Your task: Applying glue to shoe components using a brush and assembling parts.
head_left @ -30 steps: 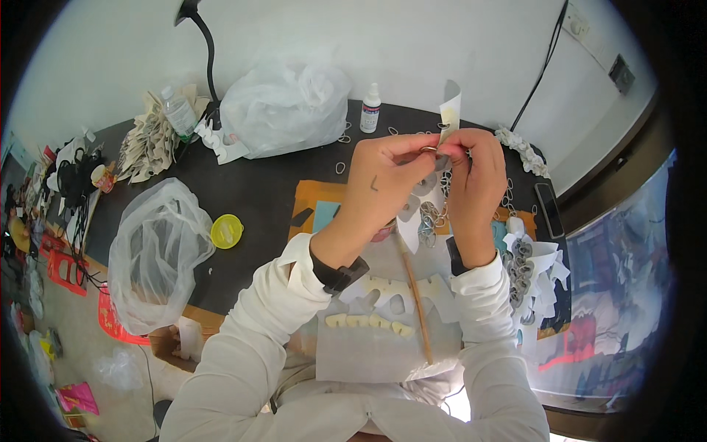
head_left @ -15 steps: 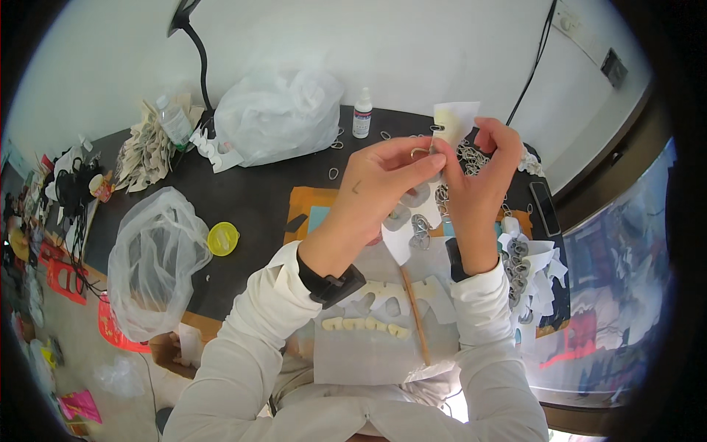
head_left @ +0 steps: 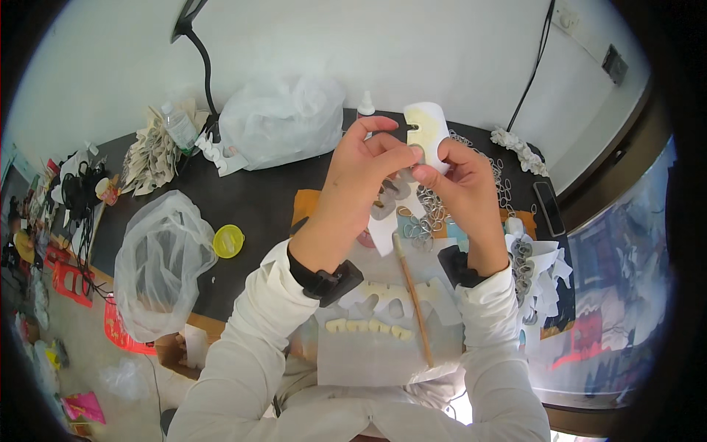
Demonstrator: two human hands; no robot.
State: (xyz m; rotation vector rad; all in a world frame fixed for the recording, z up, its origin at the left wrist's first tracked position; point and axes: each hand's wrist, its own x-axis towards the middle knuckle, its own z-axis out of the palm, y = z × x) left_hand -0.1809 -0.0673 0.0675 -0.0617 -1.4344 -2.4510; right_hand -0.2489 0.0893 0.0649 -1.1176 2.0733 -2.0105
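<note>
Head view. Both hands are raised above the dark worktable point(head_left: 265, 199), pinching one white die-cut card tag point(head_left: 428, 132) between them. The left hand point(head_left: 361, 173) closes thumb and fingers on the tag's left edge beside its slotted hole; the right hand point(head_left: 460, 188) clamps its lower right edge. Risk: the thin card may crease or tear at the slot if the pinch twists, and a slip would likely drop it among the metal key rings point(head_left: 427, 217) directly below. The tag is white, round-shouldered, tinged yellow along its top, held nearly upright. A wooden stick point(head_left: 412, 298) lies on the plastic sheet point(head_left: 368, 353) near the person's lap.
</note>
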